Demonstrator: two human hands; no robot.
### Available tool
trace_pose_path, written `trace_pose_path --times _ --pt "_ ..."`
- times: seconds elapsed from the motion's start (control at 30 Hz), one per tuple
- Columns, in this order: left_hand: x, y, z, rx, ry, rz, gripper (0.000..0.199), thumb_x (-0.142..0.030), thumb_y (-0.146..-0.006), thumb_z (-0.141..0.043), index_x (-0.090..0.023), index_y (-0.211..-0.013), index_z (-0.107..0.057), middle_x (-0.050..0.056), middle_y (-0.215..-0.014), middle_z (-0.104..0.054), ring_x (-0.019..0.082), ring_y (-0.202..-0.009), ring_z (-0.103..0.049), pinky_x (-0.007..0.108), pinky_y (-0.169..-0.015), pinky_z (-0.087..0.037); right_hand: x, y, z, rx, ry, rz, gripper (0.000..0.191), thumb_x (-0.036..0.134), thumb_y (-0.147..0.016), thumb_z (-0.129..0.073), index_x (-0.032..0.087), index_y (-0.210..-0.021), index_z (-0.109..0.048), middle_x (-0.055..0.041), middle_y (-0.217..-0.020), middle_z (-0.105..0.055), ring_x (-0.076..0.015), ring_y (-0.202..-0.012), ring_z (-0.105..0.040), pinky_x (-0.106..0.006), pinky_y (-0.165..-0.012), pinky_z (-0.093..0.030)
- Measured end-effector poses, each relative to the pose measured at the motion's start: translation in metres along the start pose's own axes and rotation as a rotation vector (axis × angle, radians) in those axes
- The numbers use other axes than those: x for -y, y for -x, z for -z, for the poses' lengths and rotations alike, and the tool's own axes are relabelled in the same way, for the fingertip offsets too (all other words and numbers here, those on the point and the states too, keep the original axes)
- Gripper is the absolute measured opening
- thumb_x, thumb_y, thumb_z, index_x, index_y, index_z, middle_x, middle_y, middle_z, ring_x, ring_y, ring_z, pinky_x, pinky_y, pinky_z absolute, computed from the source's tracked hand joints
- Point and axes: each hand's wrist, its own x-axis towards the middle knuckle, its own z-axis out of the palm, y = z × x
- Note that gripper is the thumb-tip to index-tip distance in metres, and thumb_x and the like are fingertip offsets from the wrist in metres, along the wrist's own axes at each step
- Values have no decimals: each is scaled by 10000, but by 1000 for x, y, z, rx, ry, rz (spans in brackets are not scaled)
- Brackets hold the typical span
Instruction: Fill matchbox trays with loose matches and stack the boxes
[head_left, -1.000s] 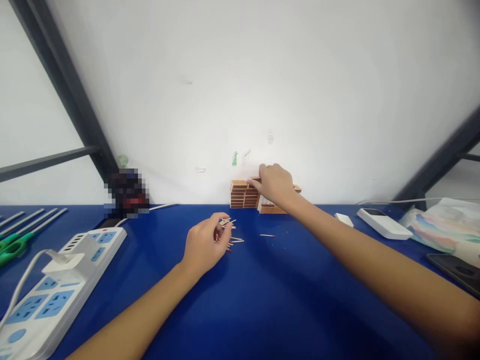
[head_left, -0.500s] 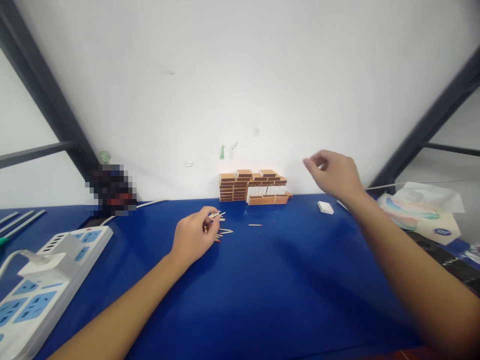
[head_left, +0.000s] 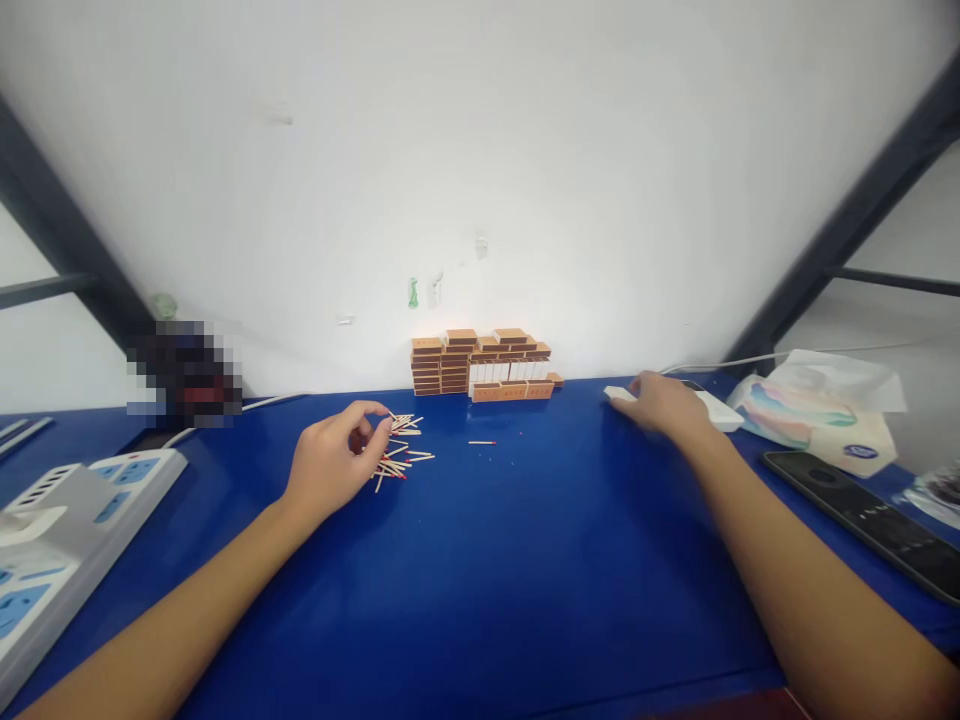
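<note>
On the left, my left hand [head_left: 334, 455] is closed, its thumb and forefinger pinched on matches at the edge of a loose heap of matches [head_left: 391, 463]. Some of the heap is hidden behind the fingers. To the right, my right hand [head_left: 664, 405] has its thumb and fingers closed on a small white box [head_left: 619, 394] at the table surface. A single match [head_left: 482, 442] lies apart between the hands. Against the wall stand stacked matchboxes [head_left: 441, 370], brown-edged, with a row of white-sided ones [head_left: 510, 372] upright among them.
A white power strip [head_left: 135, 480] lies at the left. Beyond my right hand are a flat white object [head_left: 724, 412], a tissue pack [head_left: 832, 420] and a dark phone [head_left: 862, 520]. The blue table [head_left: 480, 580] meets a white wall [head_left: 480, 150].
My right hand has come down from the air to the small white box and taken hold of it. The view has shifted; my left hand stays at the matches.
</note>
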Motion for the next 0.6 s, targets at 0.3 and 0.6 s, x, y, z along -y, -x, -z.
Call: trace_pose_path --times 0.3,0.6 --pt "-14 7 3 235 176 -73 457 -463 -936 -726 -264 -1341 -655 39 -1096 -759 178 -863 -684 329 -828 -561 104 88 26 98 -801 717 464 482 -789 -793 202 -1140 -678 -90 -1090 -741 -164 -685 -604 -342 -685 -505" --pt "-4 -7 11 189 369 28 343 -405 -904 -776 -239 -1202 -746 49 -1022 -773 191 -899 -692 316 -783 -559 196 130 39 272 -781 956 304 226 -816 -800 231 -1090 -667 -8 -943 -726 -150 -687 -599 -310 -664 -451"
